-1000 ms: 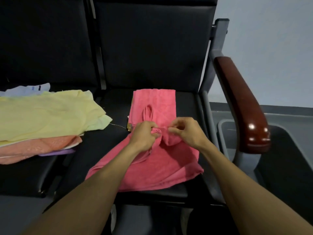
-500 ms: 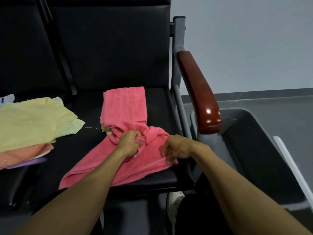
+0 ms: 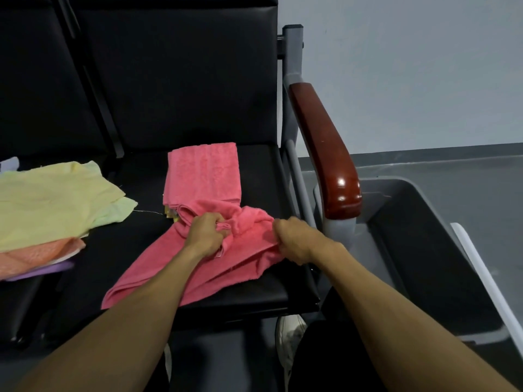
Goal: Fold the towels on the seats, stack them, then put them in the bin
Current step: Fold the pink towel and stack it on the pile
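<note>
The loose pink towel (image 3: 198, 267) lies crumpled across the front of the black seat (image 3: 263, 176) right under my hands, its bunched middle between them. My left hand (image 3: 205, 236) is clenched on a gathered fold near the towel's centre, fingers curled into the cloth. My right hand (image 3: 294, 240) grips the towel's right edge close to the seat's right side, fingers curled round the fabric. From that bunch the towel runs as a long band down and to the left, ending in a corner near the seat's front edge, so its long axis slants from upper right to lower left. Just behind it, touching its rumpled top, a folded pink towel (image 3: 203, 171) lies flat with its long side pointing toward the backrest; a sliver of yellow shows beneath its near corner. On the neighbouring seat to my left sits a pile of towels (image 3: 51, 202), yellow on top, orange and purple below. The grey bin (image 3: 418, 250) stands on the floor to the right, beyond the wooden armrest (image 3: 325, 148).
</note>
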`<state>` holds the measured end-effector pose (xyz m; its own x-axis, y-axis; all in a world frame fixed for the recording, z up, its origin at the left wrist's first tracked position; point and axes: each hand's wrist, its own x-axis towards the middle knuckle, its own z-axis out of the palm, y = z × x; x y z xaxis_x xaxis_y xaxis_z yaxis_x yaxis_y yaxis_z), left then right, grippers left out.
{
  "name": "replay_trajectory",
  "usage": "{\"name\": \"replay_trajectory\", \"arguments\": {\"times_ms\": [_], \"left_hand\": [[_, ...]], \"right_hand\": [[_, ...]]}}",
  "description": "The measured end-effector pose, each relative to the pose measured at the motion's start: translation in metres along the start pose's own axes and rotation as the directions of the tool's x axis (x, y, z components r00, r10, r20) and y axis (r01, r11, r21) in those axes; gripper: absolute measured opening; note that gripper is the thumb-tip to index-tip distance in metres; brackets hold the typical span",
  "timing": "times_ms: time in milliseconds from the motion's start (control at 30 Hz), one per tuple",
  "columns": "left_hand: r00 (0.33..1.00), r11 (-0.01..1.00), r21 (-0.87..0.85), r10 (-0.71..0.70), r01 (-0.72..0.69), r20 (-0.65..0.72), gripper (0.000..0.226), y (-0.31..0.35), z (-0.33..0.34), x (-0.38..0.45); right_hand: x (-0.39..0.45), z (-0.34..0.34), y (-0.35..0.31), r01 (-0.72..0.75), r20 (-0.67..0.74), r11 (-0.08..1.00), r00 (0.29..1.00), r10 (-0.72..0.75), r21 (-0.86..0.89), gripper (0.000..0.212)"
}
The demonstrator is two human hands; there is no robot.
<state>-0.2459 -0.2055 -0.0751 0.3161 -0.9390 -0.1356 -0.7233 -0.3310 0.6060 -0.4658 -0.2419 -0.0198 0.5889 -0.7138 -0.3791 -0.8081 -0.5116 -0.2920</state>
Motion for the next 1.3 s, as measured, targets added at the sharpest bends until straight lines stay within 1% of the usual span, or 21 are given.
{"name": "replay_trajectory", "arguments": {"times_ms": [33, 67, 100, 133, 167, 200, 233, 267, 300, 400, 533, 633, 667, 733, 767, 833, 900, 1000, 1133, 1200, 1300], "left_hand": [[1.000, 1.000, -0.010, 0.006, -0.006, -0.019, 0.008, 0.002, 0.000, -0.001], [0.999, 1.000, -0.020, 0.012, -0.013, -0.036, 0.009, 0.002, -0.002, -0.001], [0.998, 0.999, -0.031, 0.024, -0.026, -0.050, 0.010, 0.002, -0.004, -0.002], [0.997, 0.998, -0.039, 0.040, -0.042, -0.061, 0.012, 0.002, -0.006, -0.002], [0.996, 0.997, -0.046, 0.057, -0.060, -0.069, 0.012, 0.002, -0.008, -0.002], [0.995, 0.995, -0.061, 0.071, -0.075, -0.072, 0.010, 0.002, -0.011, -0.003], [0.994, 0.992, -0.087, 0.083, -0.089, -0.070, 0.007, 0.001, -0.013, -0.003], [0.993, 0.988, -0.118, 0.094, -0.101, -0.065, 0.006, -0.001, -0.016, -0.003], [0.992, 0.983, -0.140, 0.111, -0.118, -0.060, 0.008, -0.002, -0.019, -0.004], [0.987, 0.972, -0.174, 0.156, -0.159, -0.027, 0.014, -0.009, -0.025, -0.004], [0.983, 0.952, -0.250, 0.183, -0.179, -0.011, 0.013, -0.019, -0.030, 0.000], [0.984, 0.942, -0.296, 0.173, -0.157, 0.031, 0.015, -0.023, -0.036, 0.002], [0.985, 0.942, -0.298, 0.170, -0.156, 0.022, 0.016, -0.023, -0.038, 0.003], [0.990, 0.944, -0.299, 0.135, -0.141, -0.042, 0.024, -0.025, -0.046, 0.001], [0.991, 0.944, -0.303, 0.105, -0.127, -0.088, 0.026, -0.026, -0.052, 0.000], [0.981, 0.958, -0.272, 0.038, -0.090, -0.191, 0.022, -0.031, -0.072, -0.007], [0.956, 0.971, -0.237, -0.038, -0.034, -0.291, 0.014, -0.038, -0.098, -0.015], [0.888, 0.982, -0.184, -0.125, 0.046, -0.443, 0.003, -0.043, -0.150, -0.031], [0.787, 0.977, -0.191, -0.194, 0.099, -0.586, 0.014, -0.030, -0.222, -0.058], [0.747, 0.973, -0.218, -0.199, 0.074, -0.634, 0.021, -0.019, -0.259, -0.073], [0.701, 0.971, -0.239, -0.173, 0.004, -0.692, 0.026, 0.002, -0.303, -0.094]], "right_hand": [[-0.003, 0.000, -0.001, -0.023, 0.126, 0.998, 0.992, 0.014, 0.066, 0.024], [-0.005, -0.001, -0.003, -0.047, 0.218, 0.989, 0.976, 0.016, 0.138, 0.040], [-0.006, -0.003, -0.004, -0.053, 0.231, 0.978, 0.973, 0.005, 0.201, 0.052], [-0.004, -0.005, -0.006, -0.040, 0.167, 0.964, 0.986, -0.005, 0.263, 0.057], [-0.001, -0.005, -0.008, -0.008, 0.062, 0.945, 0.998, -0.013, 0.326, 0.055], [0.006, -0.004, -0.010, 0.035, -0.054, 0.931, 0.998, -0.016, 0.364, 0.048], [0.013, -0.002, -0.013, 0.080, -0.159, 0.928, 0.987, -0.023, 0.363, 0.039], [0.021, 0.001, -0.018, 0.115, -0.235, 0.932, 0.971, -0.034, 0.343, 0.032], [0.028, 0.003, -0.023, 0.144, -0.280, 0.934, 0.959, -0.049, 0.327, 0.029], [0.050, 0.009, -0.042, 0.172, -0.305, 0.940, 0.949, -0.079, 0.293, 0.043], [0.074, 0.013, -0.060, 0.192, -0.346, 0.927, 0.935, -0.073, 0.322, 0.034], [0.087, 0.016, -0.067, 0.162, -0.383, 0.917, 0.924, -0.012, 0.364, 0.023], [0.090, 0.016, -0.069, 0.155, -0.396, 0.915, 0.918, 0.006, 0.372, 0.020], [0.091, 0.015, -0.072, 0.172, -0.455, 0.889, 0.889, 0.045, 0.425, 0.017], [0.089, 0.011, -0.072, 0.189, -0.501, 0.876, 0.862, 0.068, 0.444, 0.017], [0.081, -0.006, -0.069, 0.221, -0.590, 0.868, 0.801, 0.099, 0.446, 0.019], [0.067, -0.029, -0.065, 0.232, -0.653, 0.863, 0.745, 0.138, 0.448, 0.013], [0.038, -0.076, -0.067, 0.240, -0.724, 0.861, 0.663, 0.192, 0.448, 0.013], [-0.004, -0.129, -0.078, 0.251, -0.752, 0.807, 0.576, 0.320, 0.535, 0.013], [-0.024, -0.155, -0.081, 0.268, -0.766, 0.793, 0.543, 0.344, 0.547, 0.015], [-0.048, -0.190, -0.088, 0.301, -0.796, 0.801, 0.513, 0.321, 0.517, 0.022]]}}
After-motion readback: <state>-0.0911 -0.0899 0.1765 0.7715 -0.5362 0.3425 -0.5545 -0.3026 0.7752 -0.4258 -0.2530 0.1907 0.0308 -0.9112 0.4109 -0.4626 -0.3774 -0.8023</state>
